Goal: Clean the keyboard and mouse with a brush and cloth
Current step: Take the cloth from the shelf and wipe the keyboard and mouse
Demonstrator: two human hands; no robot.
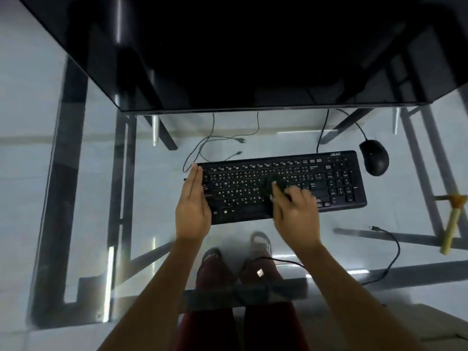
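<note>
The right hand (295, 211) lay over the middle of the flat black keyboard with white-lettered keys (283, 184), its fingers curled around a dark, rounded thing (274, 182) pressed against the key rows. The hand was blurred, so whether that thing was a cloth or a brush head could not be told, and the exact closure of the fingers around it was unclear.

The left hand (193, 201) was flat and open, fingers straight and pressed together, holding nothing; its inner edge rested against the left end of the keyboard, with the fingertips reaching the far left corner.

The keyboard sat on a clear glass tabletop (76, 153), turned slightly so that its right end lay farther from the person. Just beyond that right end, apart from it, rested a black, oval computer mouse (374, 157), its cable running back under a large black monitor (228, 51) that filled the far part of the table. Thin dark cables (215, 143) lay loose on the glass behind the keyboard.

At the right edge lay a pale yellow stick-shaped tool with an orange collar (453, 221), well apart from both hands. Through the glass showed the person's dark red trousers (212, 269) and shoes.
</note>
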